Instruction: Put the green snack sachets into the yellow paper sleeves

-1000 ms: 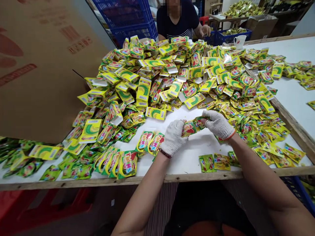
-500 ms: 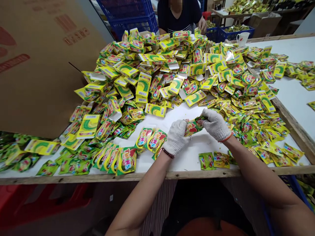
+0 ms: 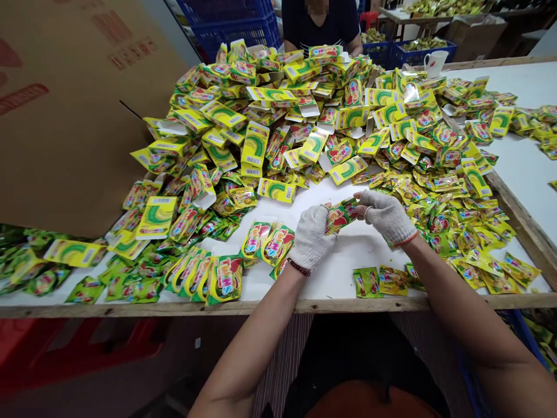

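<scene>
My left hand point(image 3: 312, 235), in a white knitted glove with fingertips bare, is closed around a small printed candy box point(image 3: 340, 216) held above the white tabletop. At the box's right end are the bare fingertips of my gloved right hand point(image 3: 383, 213), pinching there; its flap and anything inside cannot be made out. Left of my left wrist lie similar candy boxes point(image 3: 275, 245), and a leaning row of them point(image 3: 224, 280) sits by the front edge. Below my right hand, a green candy sachet point(image 3: 366, 282) and a yellow sachet point(image 3: 394, 281) lie near the edge.
A tall heap of yellow-green boxes point(image 3: 255, 145) fills the table's far side. Loose sachets point(image 3: 439, 223) spread at right, inside a wooden rim point(image 3: 522, 217). A large carton point(image 3: 78, 133) stands at left. Another person point(image 3: 319, 29) sits behind the heap, near a white mug point(image 3: 435, 62).
My right hand has shifted slightly right, and its fingers have moved from gripping into the box's right part to its very end. My left hand keeps its hold; the view has tilted slightly.
</scene>
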### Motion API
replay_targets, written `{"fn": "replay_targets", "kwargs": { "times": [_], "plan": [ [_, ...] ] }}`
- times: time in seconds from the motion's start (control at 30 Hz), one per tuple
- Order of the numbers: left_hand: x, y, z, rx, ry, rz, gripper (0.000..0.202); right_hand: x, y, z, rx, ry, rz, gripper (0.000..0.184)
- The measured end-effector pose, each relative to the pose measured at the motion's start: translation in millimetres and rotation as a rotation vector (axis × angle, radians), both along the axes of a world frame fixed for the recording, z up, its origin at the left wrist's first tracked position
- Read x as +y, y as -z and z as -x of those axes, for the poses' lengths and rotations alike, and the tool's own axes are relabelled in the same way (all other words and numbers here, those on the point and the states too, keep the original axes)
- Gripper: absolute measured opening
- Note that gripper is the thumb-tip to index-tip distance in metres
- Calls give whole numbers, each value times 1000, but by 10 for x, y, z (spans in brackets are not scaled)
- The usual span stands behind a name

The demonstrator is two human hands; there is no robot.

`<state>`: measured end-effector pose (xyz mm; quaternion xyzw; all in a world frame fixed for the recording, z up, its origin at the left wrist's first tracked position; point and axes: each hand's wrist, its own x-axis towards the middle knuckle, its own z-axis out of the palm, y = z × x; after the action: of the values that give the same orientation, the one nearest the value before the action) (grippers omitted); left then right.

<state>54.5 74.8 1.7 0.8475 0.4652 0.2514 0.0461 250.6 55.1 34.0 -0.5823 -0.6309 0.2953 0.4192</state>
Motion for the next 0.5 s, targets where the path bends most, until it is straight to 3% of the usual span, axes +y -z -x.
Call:
{"fn": "replay_targets", "kwargs": {
  "times": [0.13,0.23,0.3,0.37,0.5],
  "plan": [
    [16,11,3,22,4,-26,58,-26,-36,25,-2,25,51,12],
    [26,9,31,43,23,-18,59,-57,-42,36,157,-106,337,17],
    [35,-3,44,57,17,-12,62,-74,-47,20,280,-170,463,30],
    [39,-24,39,69,22,-7,66,-91,-59,11,351,-219,478,40],
    [-22,-97,36,119,73,5,69,-124,-88,98,345,-382,514,36]
  ]
}}
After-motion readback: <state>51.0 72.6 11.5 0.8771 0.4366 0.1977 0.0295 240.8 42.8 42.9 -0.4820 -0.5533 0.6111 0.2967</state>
